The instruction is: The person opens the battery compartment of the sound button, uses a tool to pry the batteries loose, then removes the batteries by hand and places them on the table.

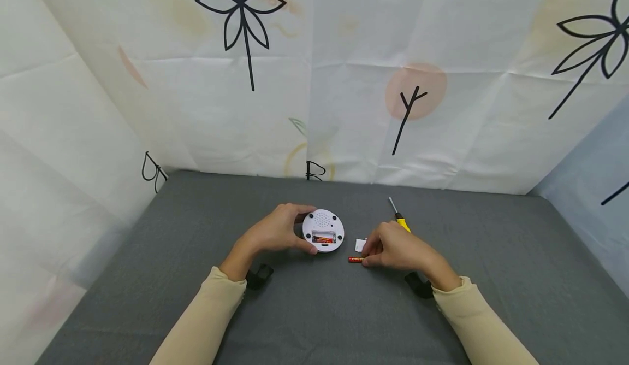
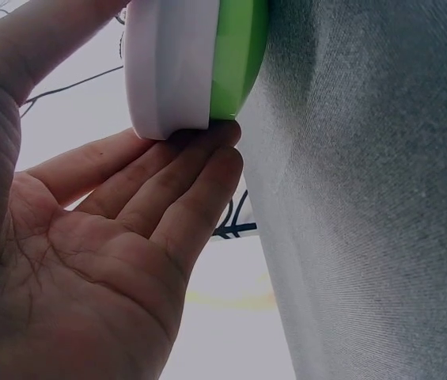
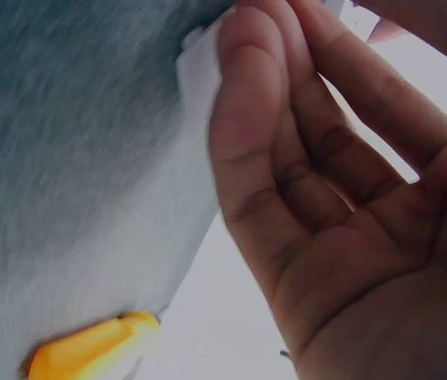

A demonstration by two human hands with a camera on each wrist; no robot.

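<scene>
Left hand (image 1: pixel 275 233) grips round white device (image 1: pixel 323 230) face-down on grey surface (image 1: pixel 314 310), steadying its open battery bay; right hand (image 1: pixel 393 247) pinches red battery (image 1: pixel 356 259) beside it.

The battery (image 1: pixel 356 259) on the table bears white lettering on its red casing, too small to read. The battery in the device (image 1: pixel 323 230) shows no legible print either. No other text, number or sign appears.
</scene>
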